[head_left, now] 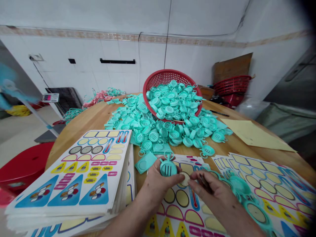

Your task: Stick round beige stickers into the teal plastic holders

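Our left hand [158, 181] pinched the teal case [168, 169], loop [169, 151] pointing far; just right of it, our right hand [213, 191] pinched the round sticker [185, 183].

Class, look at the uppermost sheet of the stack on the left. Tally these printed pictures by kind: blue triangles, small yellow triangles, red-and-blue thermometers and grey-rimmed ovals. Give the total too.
Blue triangles: 3
Small yellow triangles: 3
Thermometers: 3
Grey-rimmed ovals: 3
Total: 12
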Tool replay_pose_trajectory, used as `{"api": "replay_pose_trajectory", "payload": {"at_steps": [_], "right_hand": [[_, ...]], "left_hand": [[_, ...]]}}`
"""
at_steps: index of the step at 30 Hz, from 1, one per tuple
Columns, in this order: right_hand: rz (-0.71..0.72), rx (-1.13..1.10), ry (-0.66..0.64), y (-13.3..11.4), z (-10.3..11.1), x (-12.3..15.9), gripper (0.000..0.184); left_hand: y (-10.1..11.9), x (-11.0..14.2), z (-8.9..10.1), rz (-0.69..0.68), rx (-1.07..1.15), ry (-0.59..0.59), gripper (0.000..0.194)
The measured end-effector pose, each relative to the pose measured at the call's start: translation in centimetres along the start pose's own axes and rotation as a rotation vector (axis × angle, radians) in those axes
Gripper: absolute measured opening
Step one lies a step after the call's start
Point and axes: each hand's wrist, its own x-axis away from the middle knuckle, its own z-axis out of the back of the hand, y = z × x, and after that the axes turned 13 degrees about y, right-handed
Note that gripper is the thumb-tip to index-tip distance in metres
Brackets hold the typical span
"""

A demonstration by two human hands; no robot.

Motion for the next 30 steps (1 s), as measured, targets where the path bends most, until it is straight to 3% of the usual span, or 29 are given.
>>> {"api": "replay_pose_trajectory", "payload": {"at_steps": [8, 14, 18, 23, 30], "right_hand": [[0.062, 0.069, -0.006, 0.2, 0.1, -0.1, 0.022], [0.116, 0.148, 0.059, 0.8, 0.6, -0.3, 0.025], [0.054, 0.075, 0.136, 0.4, 0.9, -0.4, 0.025], [-0.086, -0.142, 0.241, -1.1, 1.0, 0.1, 0.026], [-0.084, -0.189, 0.088, -0.8, 0.4, 0.3, 0.025]], "left_hand": [[0.3, 0.2, -0.2, 0.032, 0.032, -0.075, 0.055], [0.2, 0.2, 0.0, 0.053, 0.05, -0.126, 0.056], [0.0, 0.1, 0.5, 0.096, 0.121, -0.171, 0.046], [-0.3, -0.2, 0.6, 0.125, 0.078, -0.109, 0.043], [-0.9, 0.1, -0.4, 0.214, 0.19, -0.228, 0.035]]}}
